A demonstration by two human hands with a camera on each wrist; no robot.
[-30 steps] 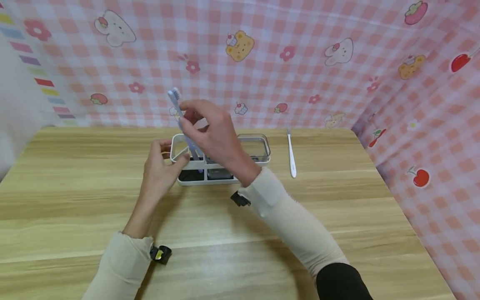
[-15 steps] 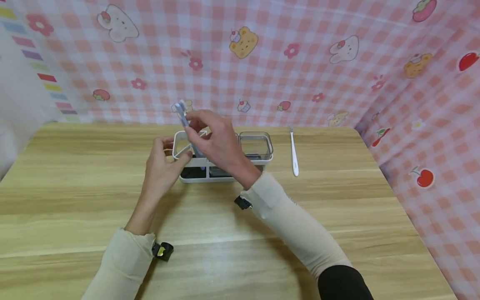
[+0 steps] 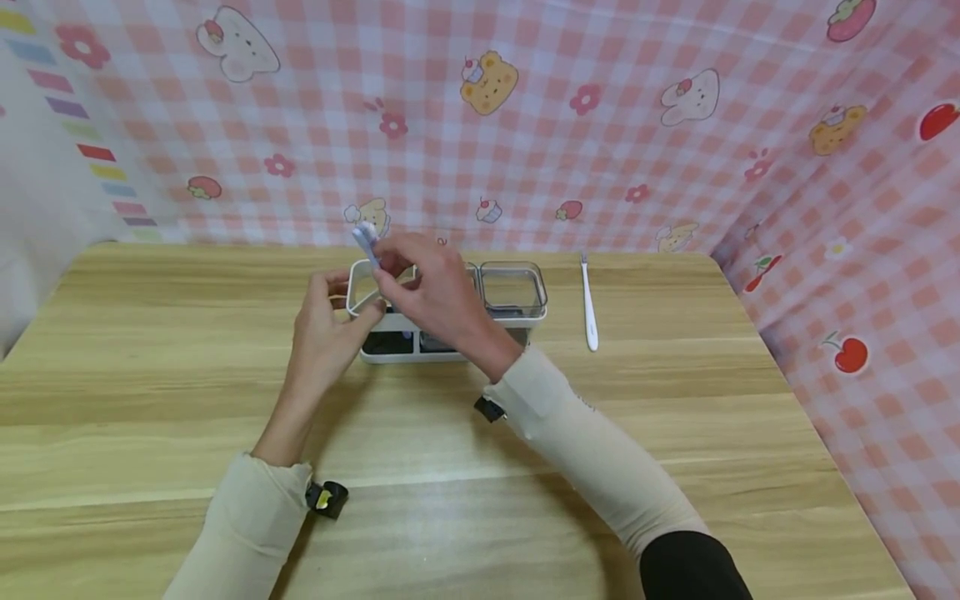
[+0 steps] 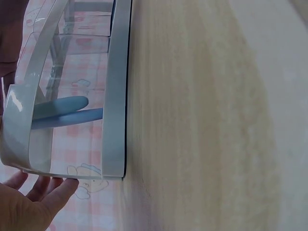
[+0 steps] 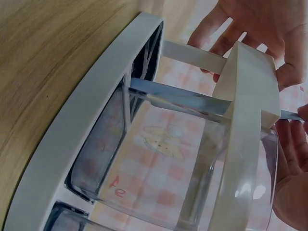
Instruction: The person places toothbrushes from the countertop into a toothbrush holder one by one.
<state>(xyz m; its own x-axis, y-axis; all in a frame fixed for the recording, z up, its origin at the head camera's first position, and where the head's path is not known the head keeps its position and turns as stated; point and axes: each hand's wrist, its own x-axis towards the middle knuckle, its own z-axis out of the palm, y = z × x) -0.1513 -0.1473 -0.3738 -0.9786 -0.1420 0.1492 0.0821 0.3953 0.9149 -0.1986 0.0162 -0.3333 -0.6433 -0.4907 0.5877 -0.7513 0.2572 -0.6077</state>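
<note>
The left hand (image 3: 322, 333) grips the left end of a white toothbrush holder (image 3: 390, 357), thumb at the front, fingers at the side. Above that end the right hand (image 3: 438, 292) pinches a blue toothbrush (image 3: 365, 238) near its bristled head, its handle running down into the holder's left compartment. The left wrist view shows a teal handle (image 4: 62, 107) and a blue handle (image 4: 77, 118) inside the holder; which one is pinched, I cannot tell. The right wrist view shows one blue handle (image 5: 183, 98) reaching down to the dark base.
Clear cups (image 3: 514, 287) sit in the middle and right of the holder. A white toothbrush (image 3: 589, 310) lies on the wooden table (image 3: 450, 500) to the right. Checked cloth (image 3: 540, 150) hangs behind and at the right side.
The right hand has moved down with the blue toothbrush, whose head is now lower, close above the holder's rim. The left hand keeps its hold. The head view has shifted slightly.
</note>
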